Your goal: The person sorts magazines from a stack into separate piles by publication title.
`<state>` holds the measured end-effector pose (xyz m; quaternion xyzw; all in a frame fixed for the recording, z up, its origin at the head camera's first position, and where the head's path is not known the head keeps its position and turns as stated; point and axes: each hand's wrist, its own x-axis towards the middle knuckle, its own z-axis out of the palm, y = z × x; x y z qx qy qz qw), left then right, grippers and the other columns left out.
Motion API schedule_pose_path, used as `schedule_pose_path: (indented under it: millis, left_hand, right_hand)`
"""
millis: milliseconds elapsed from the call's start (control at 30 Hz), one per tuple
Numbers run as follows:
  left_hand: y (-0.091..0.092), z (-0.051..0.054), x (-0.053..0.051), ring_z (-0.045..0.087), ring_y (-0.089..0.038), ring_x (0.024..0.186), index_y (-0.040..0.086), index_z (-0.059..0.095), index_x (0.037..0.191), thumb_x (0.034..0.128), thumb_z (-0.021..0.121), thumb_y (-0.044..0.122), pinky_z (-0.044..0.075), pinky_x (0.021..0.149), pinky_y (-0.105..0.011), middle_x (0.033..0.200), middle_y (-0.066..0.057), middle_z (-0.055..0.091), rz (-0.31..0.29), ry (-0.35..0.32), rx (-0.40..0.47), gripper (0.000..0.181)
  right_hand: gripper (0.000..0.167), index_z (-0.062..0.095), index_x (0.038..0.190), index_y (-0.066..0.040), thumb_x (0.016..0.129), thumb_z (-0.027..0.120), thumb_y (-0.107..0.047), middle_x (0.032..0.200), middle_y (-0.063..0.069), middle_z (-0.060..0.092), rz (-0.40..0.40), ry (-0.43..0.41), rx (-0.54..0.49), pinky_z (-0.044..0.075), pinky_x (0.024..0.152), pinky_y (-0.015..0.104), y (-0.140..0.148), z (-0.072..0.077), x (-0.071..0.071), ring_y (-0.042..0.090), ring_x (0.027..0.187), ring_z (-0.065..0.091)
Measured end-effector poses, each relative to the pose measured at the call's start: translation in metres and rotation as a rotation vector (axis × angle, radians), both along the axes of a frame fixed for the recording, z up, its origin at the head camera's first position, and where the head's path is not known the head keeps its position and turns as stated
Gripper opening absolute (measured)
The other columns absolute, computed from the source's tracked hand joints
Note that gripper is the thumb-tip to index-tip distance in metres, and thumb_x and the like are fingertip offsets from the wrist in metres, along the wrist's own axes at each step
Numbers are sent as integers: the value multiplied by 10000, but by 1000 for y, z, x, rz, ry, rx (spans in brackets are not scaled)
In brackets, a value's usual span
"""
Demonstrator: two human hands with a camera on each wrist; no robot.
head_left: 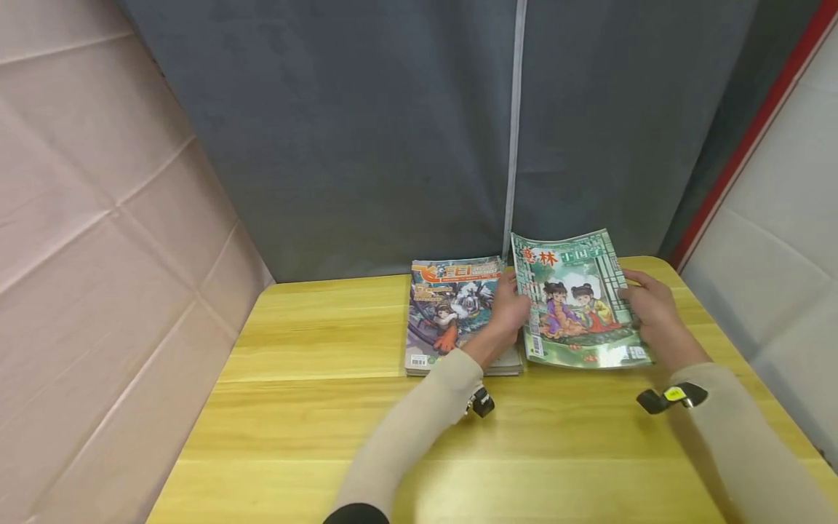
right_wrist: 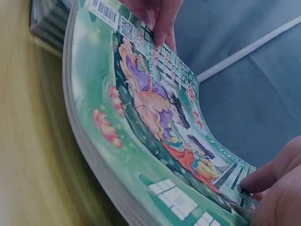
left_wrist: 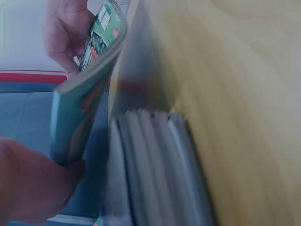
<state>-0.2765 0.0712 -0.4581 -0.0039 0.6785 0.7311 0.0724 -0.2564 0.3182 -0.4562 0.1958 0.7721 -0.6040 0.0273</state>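
A green magazine (head_left: 576,302) with two cartoon figures on its cover is held above the table, bent slightly along its length. My left hand (head_left: 510,304) grips its left edge and my right hand (head_left: 649,306) pinches its right edge, thumb on the cover. In the right wrist view the cover of the magazine (right_wrist: 155,122) faces up and its lower edge bows. Just left of it lies a stack of magazines (head_left: 452,313) with a dark, colourful top cover, partly hidden behind my left hand and forearm. The left wrist view shows the stack's layered edges (left_wrist: 150,165).
The wooden table (head_left: 314,422) carries the stack near its back edge. A grey curtain (head_left: 366,145) hangs right behind it. Pale cloth walls (head_left: 111,255) stand on both sides, the right one bordered by a red strip (head_left: 753,138).
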Motion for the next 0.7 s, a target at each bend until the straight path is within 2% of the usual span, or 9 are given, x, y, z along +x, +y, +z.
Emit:
schedule_pose_path:
  millis: [67, 167, 267, 333, 400, 500, 700]
  left_hand:
    - [6, -3, 1, 640, -261, 1169, 47, 397, 1569, 814, 423, -221, 464, 657, -293, 1509, -188, 559, 13, -15, 1, 802]
    - [13, -7, 1, 640, -297, 1212, 37, 424, 1543, 839, 456, -188, 489, 772, -326, 1459, -193, 594, 23, -52, -7, 740]
    - [18, -9, 1, 651, -268, 1103, 24, 467, 1500, 893, 512, -137, 486, 773, -341, 1375, -196, 641, 24, -79, 2, 629]
    - [20, -9, 1, 649, -260, 1073, 16, 485, 1474, 930, 568, -77, 545, 861, -378, 1324, -188, 659, 36, -101, 2, 558]
    - [22, -10, 2, 633, -258, 1113, 13, 486, 1485, 934, 608, -25, 561, 983, -435, 1328, -167, 649, 52, -125, -21, 565]
    - [24, -10, 2, 621, -292, 1190, 4, 493, 1479, 921, 653, 32, 526, 1120, -500, 1326, -158, 635, 70, -164, -38, 581]
    - [28, -10, 3, 598, -349, 1271, -15, 509, 1452, 926, 690, 113, 472, 1187, -532, 1338, -171, 622, 105, -199, -21, 570]
  right_hand:
    - [624, 281, 1684, -151, 1095, 474, -225, 1296, 16, 575, -5, -12, 36, 584, 725, 252, 1, -3, -2, 9, 857, 613]
    - [608, 288, 1680, -139, 1098, 447, -216, 1447, 139, 512, -11, -8, 85, 583, 718, 259, 3, -9, -3, 33, 875, 605]
    - [596, 302, 1674, -125, 1099, 431, -209, 1473, 180, 491, -12, -4, 127, 560, 707, 247, 6, -14, -4, 55, 905, 575]
    - [590, 309, 1669, -105, 1097, 428, -192, 1487, 197, 483, -4, 4, 138, 555, 707, 242, 7, -18, -5, 63, 919, 564]
    - [587, 313, 1665, -88, 1096, 426, -180, 1522, 225, 468, 10, 6, 147, 553, 712, 234, 8, -21, -7, 59, 928, 563]
    - [580, 318, 1659, -69, 1097, 415, -173, 1579, 258, 444, 36, 7, 160, 544, 721, 217, 10, -26, -9, 55, 945, 564]
    - [577, 329, 1649, -43, 1100, 391, -209, 1605, 281, 434, 62, -14, 211, 508, 738, 207, 13, -33, -13, 85, 993, 549]
